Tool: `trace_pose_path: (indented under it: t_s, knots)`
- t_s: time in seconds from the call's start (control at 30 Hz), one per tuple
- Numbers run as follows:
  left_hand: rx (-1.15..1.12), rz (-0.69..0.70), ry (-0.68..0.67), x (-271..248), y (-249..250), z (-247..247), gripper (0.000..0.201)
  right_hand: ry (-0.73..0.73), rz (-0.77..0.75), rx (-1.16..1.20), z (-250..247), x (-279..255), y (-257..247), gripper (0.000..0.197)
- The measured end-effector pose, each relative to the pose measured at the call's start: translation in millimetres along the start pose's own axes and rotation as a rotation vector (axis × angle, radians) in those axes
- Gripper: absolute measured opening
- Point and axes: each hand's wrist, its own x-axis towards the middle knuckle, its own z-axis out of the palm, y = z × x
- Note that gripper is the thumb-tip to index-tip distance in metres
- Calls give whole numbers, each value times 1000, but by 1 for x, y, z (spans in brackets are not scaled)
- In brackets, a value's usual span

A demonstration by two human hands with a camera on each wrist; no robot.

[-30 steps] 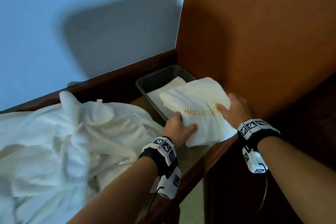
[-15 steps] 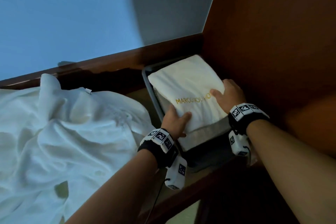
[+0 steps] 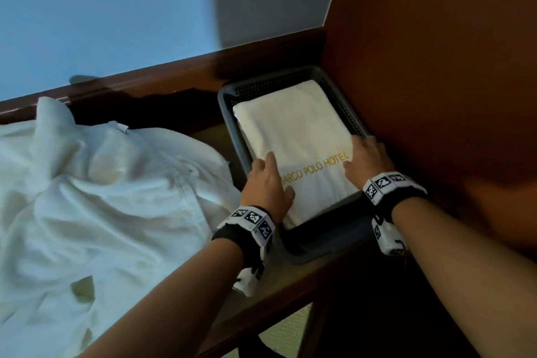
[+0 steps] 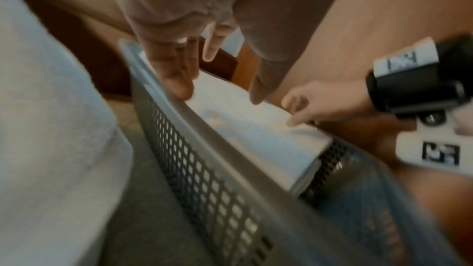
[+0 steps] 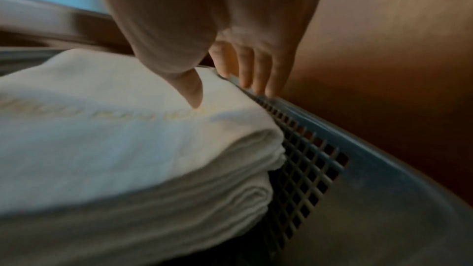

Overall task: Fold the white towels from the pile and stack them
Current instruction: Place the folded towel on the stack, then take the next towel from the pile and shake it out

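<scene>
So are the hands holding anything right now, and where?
Nothing is gripped. The folded towel lies in the basket; the left hand and right hand rest open along its left and right edges.

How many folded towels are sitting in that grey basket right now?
2 can be made out: the white folded towel with gold lettering on top, and a second white folded towel directly beneath it in the grey perforated plastic basket. More could be hidden underneath.

Both forearms are bare. Each wrist wears a black band (image 3: 402, 197) topped by a white strip of black square markers (image 3: 252, 216), with a white marked camera block (image 3: 388, 238) hanging underneath.
</scene>
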Motion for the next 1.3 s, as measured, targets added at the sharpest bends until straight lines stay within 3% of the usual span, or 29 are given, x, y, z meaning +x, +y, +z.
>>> trace_pose_path:
  t_s: [0.07, 0.1, 0.23, 0.3, 0.4, 0.57, 0.77, 0.87, 1.0, 1.13, 1.3]
  knots:
    - [282, 200, -9, -3, 1, 9, 69, 23, -149, -174, 4, -9, -4, 42]
    - [429, 273, -69, -4, 0, 16, 66, -34, -188, -220, 6, -13, -7, 43]
    - [737, 298, -295, -2, -9, 30, 73, -365, -115, -273, 16, -24, -12, 47]
    - [694, 284, -338, 1, -11, 22, 71, -406, -119, -288, 12, -24, -14, 40]
    - [439, 262, -323, 0, -7, -4, 56, -448, -110, -274, -8, -24, -19, 30]
    - [36, 231, -186, -27, -19, -72, 36, -268, -86, -165, -47, -43, -47, 27]
    - [5, 254, -15, -90, -83, -172, 26, -62, -199, 102, -77, -102, -149, 23]
    - [22, 199, 49, -136, -140, -231, 31, 10, -298, 215, -82, -153, -221, 18]
    - [67, 115, 169, -198, -226, -303, 20, 55, -438, 246, -81, -219, -320, 19]
    - [138, -28, 253, -257, -317, -354, 17, 41, -572, 225, -73, -271, -409, 16]
    - [289, -181, 235, -301, -398, -388, 16, -56, -676, 158, -65, -312, -492, 28]
